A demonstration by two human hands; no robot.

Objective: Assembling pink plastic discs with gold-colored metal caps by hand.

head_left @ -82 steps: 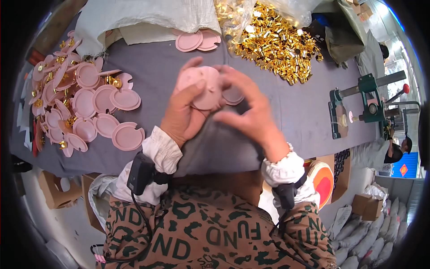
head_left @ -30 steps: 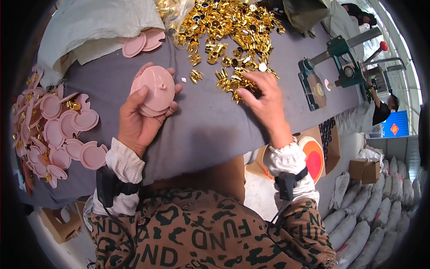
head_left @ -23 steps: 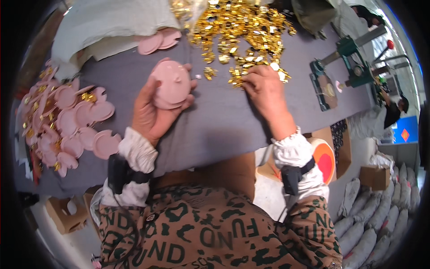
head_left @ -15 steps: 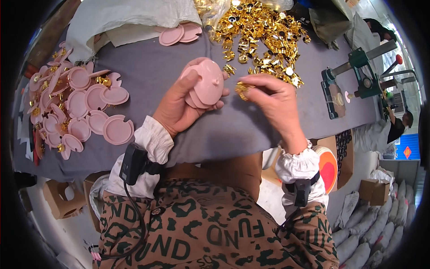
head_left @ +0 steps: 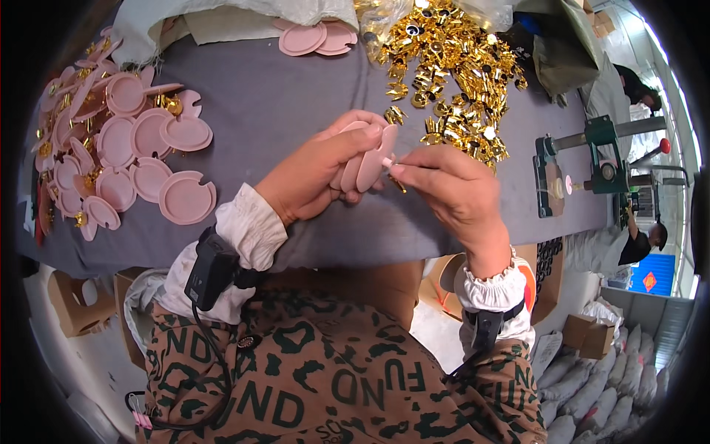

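Observation:
My left hand (head_left: 307,174) is closed around a few pink plastic lids (head_left: 377,159) held together on edge, the outermost facing right. A small pale knob sticks out from that outer lid. My right hand (head_left: 458,194) pinches a small gold metal-like piece (head_left: 401,186) right by this knob; my fingers hide most of it. Whether the piece touches the knob I cannot tell. Beyond my hands spreads a heap of shiny gold pieces (head_left: 473,70), with one single gold piece (head_left: 395,115) lying nearer, by the lids.
Pink notched lids (head_left: 187,197), some with gold pieces on them, pile up at the left of the grey-covered table (head_left: 244,111). More lids (head_left: 303,39) lie by a white sack (head_left: 192,11) at the back. A green hand press (head_left: 599,159) stands at the right.
My right hand has brought the gold piece leftward to the knob of the outer lid. My left hand has turned the lids so they face right. The view has shifted slightly.

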